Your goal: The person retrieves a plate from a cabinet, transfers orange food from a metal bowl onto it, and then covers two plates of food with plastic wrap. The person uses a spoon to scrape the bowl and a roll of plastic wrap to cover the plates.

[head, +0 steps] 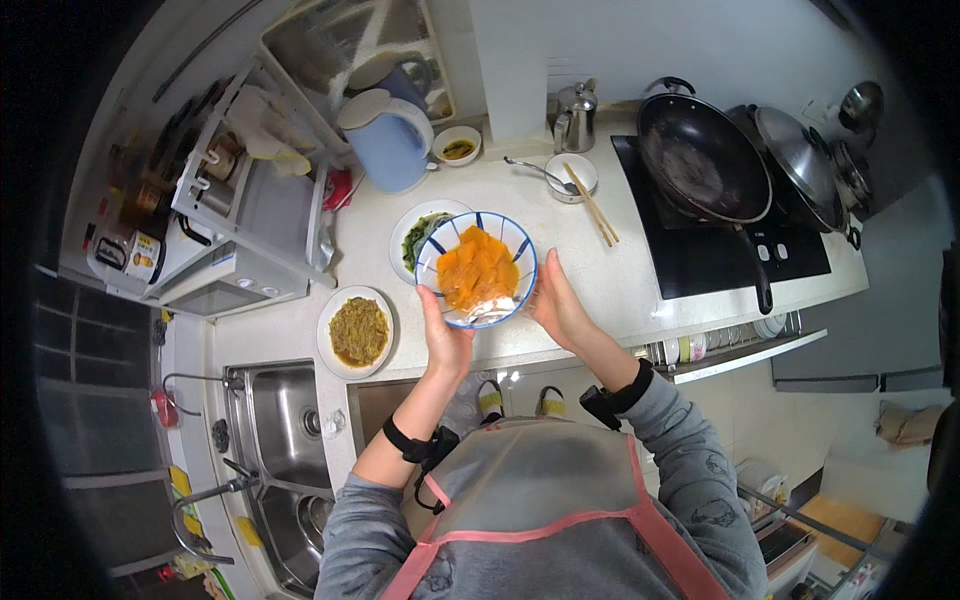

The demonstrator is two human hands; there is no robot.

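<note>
My left hand [448, 334] and my right hand [560, 304] hold a white bowl with blue stripes [525, 259] between them, one at each side. Orange chunks of food [478, 270], which look like pumpkin, lie in the bowl. Shiny clear plastic film [491, 306] shows at its near side. Behind the bowl, partly hidden by it, is a white plate of green leafy vegetables [412, 214]. To the left of my left hand, a white plate [324, 330] of brownish-yellow minced food stands near the counter's edge.
A blue kettle [386, 146], a small bowl of dark sauce [457, 145] and a bowl with a spoon and chopsticks [572, 177] stand further back. At right, a wok [705, 161] sits on the black cooktop [697, 262]; its handle points towards me. A steel sink [281, 427] lies at left.
</note>
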